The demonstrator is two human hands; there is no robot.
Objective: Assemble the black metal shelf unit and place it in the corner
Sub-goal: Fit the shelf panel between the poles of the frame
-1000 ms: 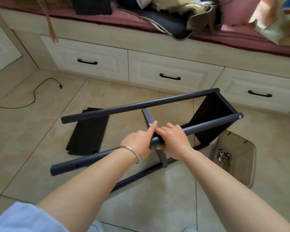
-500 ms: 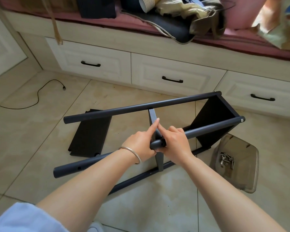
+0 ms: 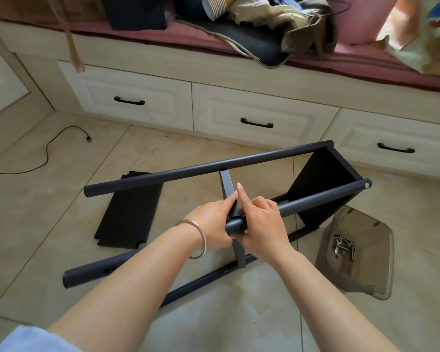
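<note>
The black metal shelf frame lies on its side on the tiled floor. Its far pole (image 3: 201, 168) and near pole (image 3: 315, 199) run left to right, joined by an end shelf panel (image 3: 323, 184) at the right. A middle shelf panel (image 3: 226, 185) stands edge-on between the poles. My left hand (image 3: 211, 224) and my right hand (image 3: 263, 224) meet where this panel crosses the near pole, fingers curled round the pole. My right index finger lies straight up along the panel's edge. The joint itself is hidden. A loose shelf panel (image 3: 130, 212) lies flat at the left.
A clear plastic tray (image 3: 366, 280) with several screws (image 3: 343, 246) sits on the floor at the right. White drawers (image 3: 259, 118) under a cluttered window seat stand just behind the frame. A black cable (image 3: 48, 148) trails over the tiles at the left.
Both hands stay at the same joint. My right index finger has straightened up along the middle panel, and my left index finger no longer points upward.
</note>
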